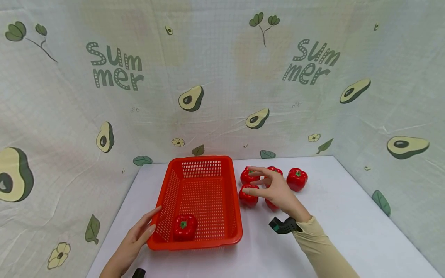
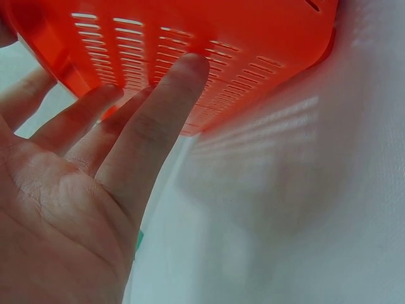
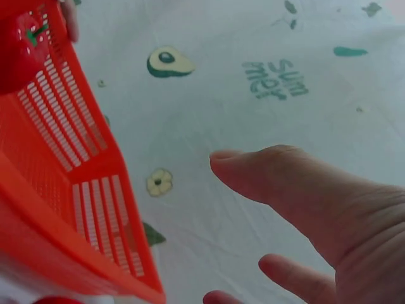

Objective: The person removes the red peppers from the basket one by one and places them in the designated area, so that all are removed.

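Observation:
A red slotted plastic basket [image 1: 201, 193] stands on the white table, with one red bell pepper [image 1: 185, 227] in its near left corner. At the basket's left side, my left hand [image 1: 133, 240] rests its extended fingers against the wall; in the left wrist view its fingers [image 2: 149, 136] touch the slotted side. To the right of the basket, my right hand [image 1: 277, 190] hovers over several bell peppers, fingers spread and holding nothing. Closest below its fingertips is a bell pepper [image 1: 247, 200]. The hand partly covers another bell pepper [image 1: 271, 205].
Behind the right hand are a bell pepper [image 1: 245, 176] beside the basket and another bell pepper [image 1: 275, 169], partly hidden. A further bell pepper [image 1: 297, 180] sits to the right. A printed cloth [image 1: 222, 77] with avocados hangs around the table [image 1: 340, 216] at the back and sides.

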Demonstrator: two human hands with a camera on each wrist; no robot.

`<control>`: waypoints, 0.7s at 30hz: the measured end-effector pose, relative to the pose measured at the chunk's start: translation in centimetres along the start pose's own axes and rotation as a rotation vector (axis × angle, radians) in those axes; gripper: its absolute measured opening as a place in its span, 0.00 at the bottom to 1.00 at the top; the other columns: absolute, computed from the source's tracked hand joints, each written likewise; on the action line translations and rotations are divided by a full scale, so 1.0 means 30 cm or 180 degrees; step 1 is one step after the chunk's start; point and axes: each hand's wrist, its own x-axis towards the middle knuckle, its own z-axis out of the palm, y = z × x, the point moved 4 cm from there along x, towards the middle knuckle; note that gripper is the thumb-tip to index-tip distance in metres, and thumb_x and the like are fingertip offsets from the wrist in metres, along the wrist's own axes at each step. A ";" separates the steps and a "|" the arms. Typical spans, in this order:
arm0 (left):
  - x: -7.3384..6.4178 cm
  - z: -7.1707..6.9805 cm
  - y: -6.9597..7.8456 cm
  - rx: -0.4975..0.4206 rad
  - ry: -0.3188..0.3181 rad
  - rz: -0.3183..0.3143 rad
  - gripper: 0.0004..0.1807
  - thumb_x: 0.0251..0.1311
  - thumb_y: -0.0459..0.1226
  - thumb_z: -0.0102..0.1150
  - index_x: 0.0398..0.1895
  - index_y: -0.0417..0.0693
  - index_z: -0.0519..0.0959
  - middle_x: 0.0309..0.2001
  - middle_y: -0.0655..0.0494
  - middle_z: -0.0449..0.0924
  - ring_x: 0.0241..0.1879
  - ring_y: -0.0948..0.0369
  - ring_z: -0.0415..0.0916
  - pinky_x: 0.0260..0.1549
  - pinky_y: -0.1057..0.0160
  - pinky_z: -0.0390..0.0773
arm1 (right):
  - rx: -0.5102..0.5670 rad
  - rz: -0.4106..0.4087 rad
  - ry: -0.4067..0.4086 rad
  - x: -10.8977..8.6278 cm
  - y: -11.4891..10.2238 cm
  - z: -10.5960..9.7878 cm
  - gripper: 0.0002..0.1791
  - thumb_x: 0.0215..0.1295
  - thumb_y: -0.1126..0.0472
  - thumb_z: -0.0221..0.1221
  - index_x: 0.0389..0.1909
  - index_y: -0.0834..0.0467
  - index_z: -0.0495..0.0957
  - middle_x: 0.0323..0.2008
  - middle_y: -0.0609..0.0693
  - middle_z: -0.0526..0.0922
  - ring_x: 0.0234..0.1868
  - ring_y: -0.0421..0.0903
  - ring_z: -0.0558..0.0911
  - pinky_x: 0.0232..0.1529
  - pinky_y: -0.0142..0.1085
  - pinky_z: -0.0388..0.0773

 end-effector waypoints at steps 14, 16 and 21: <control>-0.001 0.000 0.000 -0.0004 0.0001 -0.0068 0.27 0.73 0.48 0.51 0.73 0.70 0.62 0.75 0.61 0.55 0.74 0.50 0.52 0.56 0.55 0.77 | -0.0017 -0.0098 -0.0443 0.060 -0.071 0.135 0.38 0.52 0.46 0.75 0.66 0.43 0.73 0.56 0.50 0.79 0.54 0.61 0.79 0.42 0.45 0.83; -0.001 0.000 0.001 0.0013 -0.0001 -0.0058 0.27 0.73 0.48 0.51 0.74 0.70 0.62 0.76 0.60 0.55 0.74 0.49 0.52 0.56 0.55 0.77 | -0.0021 -0.0117 -0.0536 0.071 -0.077 0.153 0.38 0.51 0.46 0.75 0.65 0.42 0.73 0.55 0.48 0.79 0.53 0.60 0.79 0.42 0.44 0.83; -0.002 -0.001 0.002 0.0030 0.0003 -0.0039 0.27 0.73 0.48 0.51 0.74 0.70 0.62 0.76 0.59 0.55 0.74 0.49 0.53 0.55 0.57 0.78 | 0.0061 -0.0219 -0.0785 0.101 -0.088 0.198 0.38 0.53 0.48 0.74 0.66 0.43 0.73 0.54 0.48 0.80 0.52 0.58 0.81 0.45 0.45 0.83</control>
